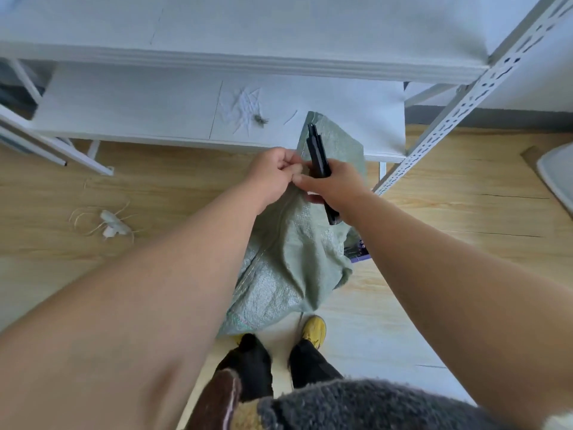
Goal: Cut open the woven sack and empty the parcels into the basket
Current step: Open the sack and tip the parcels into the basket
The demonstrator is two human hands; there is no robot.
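A pale green woven sack (291,259) is held upright over a light wood-grain floor (465,228), its top corner against the lower white shelf (139,113) of a metal rack (483,88). The sack's seam is pinched by the curled fingers of the left hand (273,173). A black cutter (319,159) is gripped by the right hand (335,187), its tip laid on the sack's top. Loose string (105,221) is seen on the floor at left, yellow shoes (314,330) below.
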